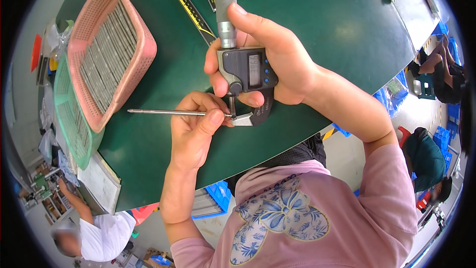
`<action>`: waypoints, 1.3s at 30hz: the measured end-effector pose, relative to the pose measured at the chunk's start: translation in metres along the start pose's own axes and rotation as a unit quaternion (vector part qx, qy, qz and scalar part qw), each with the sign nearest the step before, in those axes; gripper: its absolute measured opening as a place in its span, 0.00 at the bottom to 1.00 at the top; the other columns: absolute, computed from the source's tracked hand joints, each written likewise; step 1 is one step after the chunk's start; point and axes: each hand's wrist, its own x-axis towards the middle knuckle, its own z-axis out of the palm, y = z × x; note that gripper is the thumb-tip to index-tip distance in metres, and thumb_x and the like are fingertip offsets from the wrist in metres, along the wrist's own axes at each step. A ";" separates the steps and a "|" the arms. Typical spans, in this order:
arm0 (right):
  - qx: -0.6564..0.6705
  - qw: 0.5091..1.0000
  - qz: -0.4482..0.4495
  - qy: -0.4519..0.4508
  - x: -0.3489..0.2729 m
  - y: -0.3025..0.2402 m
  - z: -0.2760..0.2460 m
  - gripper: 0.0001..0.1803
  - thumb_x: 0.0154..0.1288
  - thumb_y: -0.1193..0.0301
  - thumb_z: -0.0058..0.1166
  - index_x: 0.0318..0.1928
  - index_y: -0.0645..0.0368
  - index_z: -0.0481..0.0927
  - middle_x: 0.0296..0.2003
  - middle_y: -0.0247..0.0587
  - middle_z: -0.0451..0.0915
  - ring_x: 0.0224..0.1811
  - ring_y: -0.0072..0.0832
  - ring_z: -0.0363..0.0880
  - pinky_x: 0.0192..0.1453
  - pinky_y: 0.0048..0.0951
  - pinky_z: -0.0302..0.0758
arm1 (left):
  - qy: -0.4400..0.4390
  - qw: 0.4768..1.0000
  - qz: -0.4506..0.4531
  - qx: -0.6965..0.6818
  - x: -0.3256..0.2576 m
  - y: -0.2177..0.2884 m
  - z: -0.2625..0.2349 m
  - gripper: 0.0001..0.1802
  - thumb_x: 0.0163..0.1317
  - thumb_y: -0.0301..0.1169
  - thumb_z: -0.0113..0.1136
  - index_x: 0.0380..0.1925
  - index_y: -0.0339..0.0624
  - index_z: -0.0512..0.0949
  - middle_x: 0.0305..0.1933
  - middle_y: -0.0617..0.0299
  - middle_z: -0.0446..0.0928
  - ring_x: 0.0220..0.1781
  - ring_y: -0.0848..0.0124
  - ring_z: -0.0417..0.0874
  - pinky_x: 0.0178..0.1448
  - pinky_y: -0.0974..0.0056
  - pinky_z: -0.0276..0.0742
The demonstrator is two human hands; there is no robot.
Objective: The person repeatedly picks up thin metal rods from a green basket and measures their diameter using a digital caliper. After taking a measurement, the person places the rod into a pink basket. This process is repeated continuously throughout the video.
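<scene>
**Rod diameter check with digital micrometer**

Nearest the camera, the left hand [191, 129] pinches a thin, straight steel rod [166, 112] between thumb and fingers, its end seated between anvil and spindle. The right hand [270, 64] is wrapped firmly around a grey digital micrometer with a knurled metal thimble [243, 69], thumb beside the thimble. Measurement appears under way; next comes gentle thimble closure. A pink perforated plastic basket of similar rods [106, 49] lies left on the green table [317, 20].

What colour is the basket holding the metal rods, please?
The basket is pink, seen in the head view.
</scene>
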 end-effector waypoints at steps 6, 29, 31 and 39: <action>0.023 1.000 0.011 0.002 0.000 0.000 0.001 0.37 0.62 0.41 0.25 0.33 0.67 0.72 0.21 0.48 0.74 0.09 0.24 0.63 0.13 0.19 0.62 | -0.002 1.000 -0.006 -0.013 0.000 0.002 0.000 0.09 0.55 0.29 0.59 0.28 0.35 0.70 0.32 0.56 0.73 0.31 0.72 0.75 0.39 0.69 0.73; 0.010 1.000 0.012 -0.003 -0.002 -0.002 0.001 0.38 0.62 0.40 0.25 0.31 0.67 0.73 0.21 0.47 0.76 0.09 0.24 0.65 0.12 0.20 0.63 | 0.009 1.000 0.002 -0.010 0.002 -0.001 0.003 0.08 0.55 0.28 0.58 0.28 0.36 0.69 0.31 0.57 0.73 0.32 0.74 0.76 0.39 0.68 0.77; 0.016 0.999 0.032 -0.008 -0.001 0.000 0.000 0.42 0.61 0.39 0.19 0.33 0.68 0.73 0.21 0.47 0.76 0.09 0.25 0.65 0.13 0.20 0.63 | 0.029 0.999 0.002 -0.013 -0.003 0.001 0.005 0.08 0.54 0.26 0.57 0.28 0.36 0.69 0.31 0.58 0.73 0.31 0.75 0.76 0.38 0.68 0.77; -0.578 0.773 -0.259 0.032 -0.014 -0.008 0.021 0.14 0.40 0.66 0.60 0.29 0.59 0.78 0.23 0.42 0.78 0.25 0.35 0.78 0.30 0.32 0.73 | 0.046 0.933 0.124 0.334 -0.002 -0.023 0.007 0.23 0.51 0.27 0.62 0.43 0.38 0.62 0.37 0.61 0.70 0.33 0.75 0.76 0.37 0.71 0.74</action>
